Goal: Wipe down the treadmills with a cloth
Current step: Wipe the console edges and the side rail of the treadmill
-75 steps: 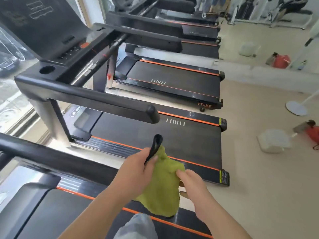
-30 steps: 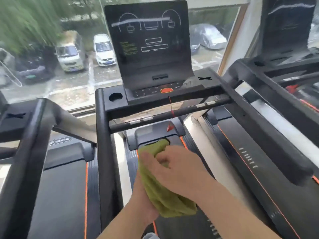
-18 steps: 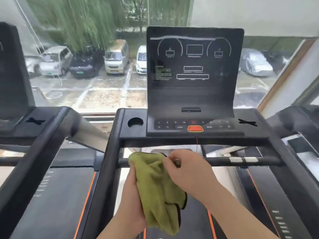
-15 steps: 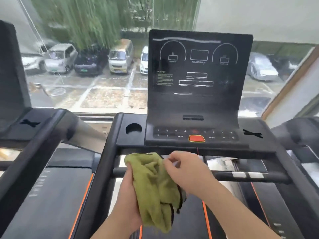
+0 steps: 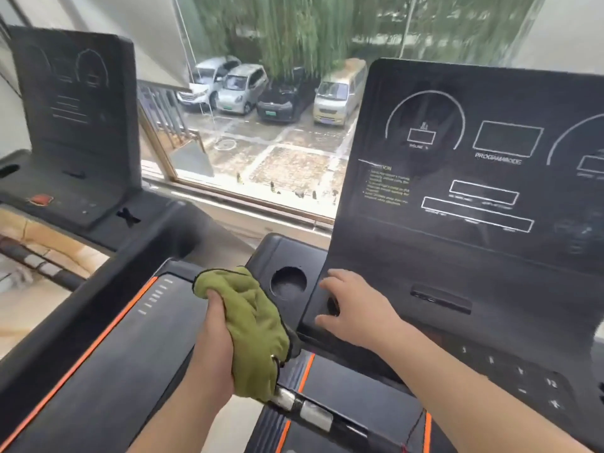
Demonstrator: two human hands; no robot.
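Observation:
My left hand (image 5: 214, 344) grips a bunched green cloth (image 5: 251, 331) against the left end of the black treadmill console (image 5: 434, 256), just left of its round cup holder (image 5: 288, 282). My right hand (image 5: 351, 310) rests with spread fingers on the console deck, right of the cup holder and below the tall display panel (image 5: 474, 158). The cloth hangs down over the silver-banded crossbar (image 5: 307, 408).
A second treadmill stands to the left, with its display (image 5: 75, 93), red button (image 5: 41, 200) and orange-striped belt (image 5: 130, 341). A large window (image 5: 261, 132) behind the consoles looks onto parked cars. The console's number keys (image 5: 519, 374) lie at the lower right.
I have stepped closer and turned left. My right hand let go of the cloth and went onto the console deck. My left hand brought the cloth up beside the cup holder.

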